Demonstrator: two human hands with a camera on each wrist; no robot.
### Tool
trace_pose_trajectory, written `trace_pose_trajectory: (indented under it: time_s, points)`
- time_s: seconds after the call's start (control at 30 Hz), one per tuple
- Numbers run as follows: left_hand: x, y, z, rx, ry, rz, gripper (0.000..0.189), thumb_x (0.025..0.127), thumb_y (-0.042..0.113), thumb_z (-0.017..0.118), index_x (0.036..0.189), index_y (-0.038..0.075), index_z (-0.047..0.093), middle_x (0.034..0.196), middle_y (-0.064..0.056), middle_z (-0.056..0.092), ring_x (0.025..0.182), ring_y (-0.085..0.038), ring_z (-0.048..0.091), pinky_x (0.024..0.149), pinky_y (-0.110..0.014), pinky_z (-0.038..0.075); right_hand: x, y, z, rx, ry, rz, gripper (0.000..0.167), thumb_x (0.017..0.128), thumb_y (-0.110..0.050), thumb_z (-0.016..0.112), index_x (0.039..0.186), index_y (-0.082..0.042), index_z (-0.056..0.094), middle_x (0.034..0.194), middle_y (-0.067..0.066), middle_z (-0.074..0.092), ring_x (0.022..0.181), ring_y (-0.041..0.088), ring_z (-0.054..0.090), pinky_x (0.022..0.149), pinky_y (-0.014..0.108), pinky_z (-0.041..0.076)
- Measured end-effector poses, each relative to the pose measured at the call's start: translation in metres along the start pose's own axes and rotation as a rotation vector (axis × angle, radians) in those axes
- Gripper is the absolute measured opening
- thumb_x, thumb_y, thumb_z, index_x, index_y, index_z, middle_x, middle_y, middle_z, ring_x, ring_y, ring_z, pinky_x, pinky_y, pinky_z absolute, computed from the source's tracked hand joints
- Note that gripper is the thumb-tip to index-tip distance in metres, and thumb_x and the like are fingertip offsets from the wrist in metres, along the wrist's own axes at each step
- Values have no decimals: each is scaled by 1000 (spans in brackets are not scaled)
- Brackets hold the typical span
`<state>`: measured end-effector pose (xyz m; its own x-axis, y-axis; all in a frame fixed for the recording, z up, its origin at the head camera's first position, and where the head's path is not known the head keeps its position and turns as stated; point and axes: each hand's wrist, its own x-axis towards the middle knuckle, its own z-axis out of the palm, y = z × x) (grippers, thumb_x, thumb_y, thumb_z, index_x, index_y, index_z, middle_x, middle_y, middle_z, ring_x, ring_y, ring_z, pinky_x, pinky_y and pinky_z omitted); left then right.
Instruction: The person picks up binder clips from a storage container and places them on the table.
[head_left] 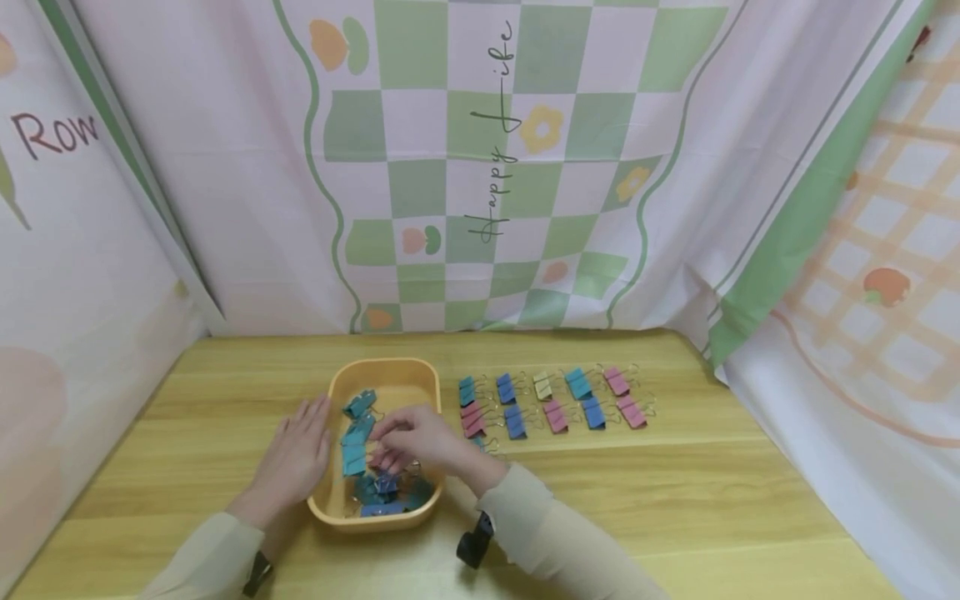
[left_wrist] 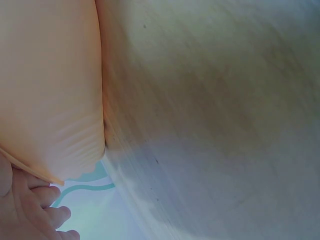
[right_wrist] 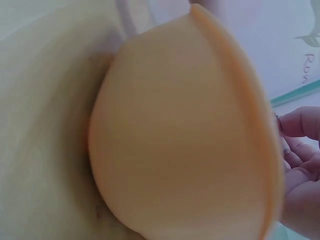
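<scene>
Binder clips (head_left: 354, 460) lie beside curled right fingers (head_left: 396, 442), grip unclear, near straight left fingers (head_left: 307, 421).

Both arms (head_left: 570, 542) come in from the near side, beige sleeves (head_left: 206, 554) stopping short of the hands. Left hand (head_left: 295, 450) is palm down, fingers (head_left: 302, 413) pretty straight, pointing far. Right hand (head_left: 414, 440) reaches left, fingers (right_wrist: 302, 121) bent, can't tell if they're pinching.
</scene>
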<state>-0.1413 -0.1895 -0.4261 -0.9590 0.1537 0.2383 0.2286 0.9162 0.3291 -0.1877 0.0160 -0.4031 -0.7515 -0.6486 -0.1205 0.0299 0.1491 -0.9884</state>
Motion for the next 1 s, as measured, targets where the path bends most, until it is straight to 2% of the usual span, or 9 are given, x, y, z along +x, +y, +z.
trace_pose_trajectory:
  time_s: [0.3,0.43,0.67,0.8,0.9,1.0]
  points:
    - [0,0,0,-3,2,2,48,97,12,37,138,-11,27,143,-26,25,131,-45,19,105,-57,13,-17,-11,-28,18,55,-32,15,92,-3,53,100,7,61,82,16,66,67,21,64,66,40,56]
    - [-1,1,0,-10,-2,0,48,97,12,37,138,-11,27,144,-26,25,131,-45,18,106,-57,12,-26,-14,-44,4,59,-50,19,93,-4,52,104,10,59,83,14,65,69,20,64,68,40,56]
    - [-1,2,-2,-11,2,3,48,97,12,37,138,-11,27,143,-27,26,131,-45,19,105,-58,13,-47,-18,-71,-32,88,-81,22,93,-6,53,107,10,58,87,16,64,74,22,64,73,48,53]
    - [-1,2,-1,-11,-3,0,48,97,12,36,138,-11,27,143,-27,26,131,-45,19,105,-58,13,-60,-16,-86,-44,102,-105,21,93,-5,51,104,11,58,89,22,63,75,25,64,71,44,54]
    - [-1,2,-2,-11,-5,-1,48,97,12,36,138,-11,27,143,-26,26,131,-45,19,105,-58,13,-68,-14,-96,-59,105,-117,22,94,-5,50,105,12,57,92,21,65,80,31,64,72,44,54]
    - [-1,2,-2,-10,-2,2,48,97,12,36,138,-11,27,143,-27,26,131,-46,19,105,-58,13,-76,-10,-105,-79,130,-123,23,94,-6,49,105,12,57,94,20,65,81,32,64,72,43,54]
